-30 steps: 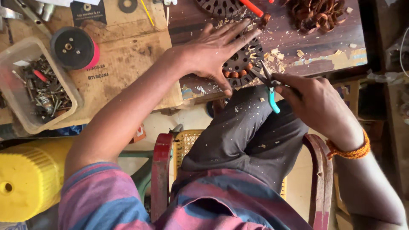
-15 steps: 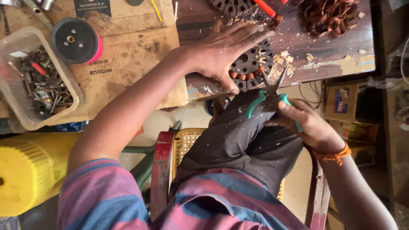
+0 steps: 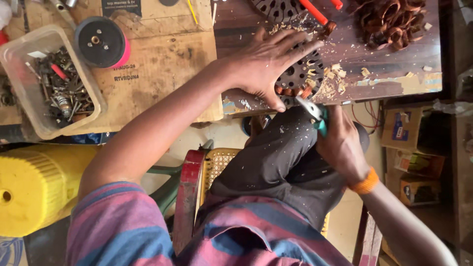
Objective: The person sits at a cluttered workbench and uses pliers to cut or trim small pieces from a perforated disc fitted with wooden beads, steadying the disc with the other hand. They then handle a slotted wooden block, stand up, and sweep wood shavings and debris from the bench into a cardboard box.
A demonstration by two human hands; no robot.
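Stator core (image 3: 300,74) on worktop (image 3: 384,74) | left hand (image 3: 263,66) spread flat on it | right hand (image 3: 340,143) grip pinching pliers (image 3: 315,114) | copper windings (image 3: 295,91) partly stripped, some left

Striped pink-and-blue shirt (image 3: 148,226), dark dusty trousers (image 3: 281,162), orange wristband (image 3: 365,183).

Dark round slotted metal stator core (image 3: 300,74): matt, copper windings at its rim. Dark wooden desk (image 3: 384,69): worn, glossy, littered with pale shavings. Teal-handled cutters (image 3: 315,114): plastic grips, bright metal tips. Clear plastic tub (image 3: 49,83): cloudy.
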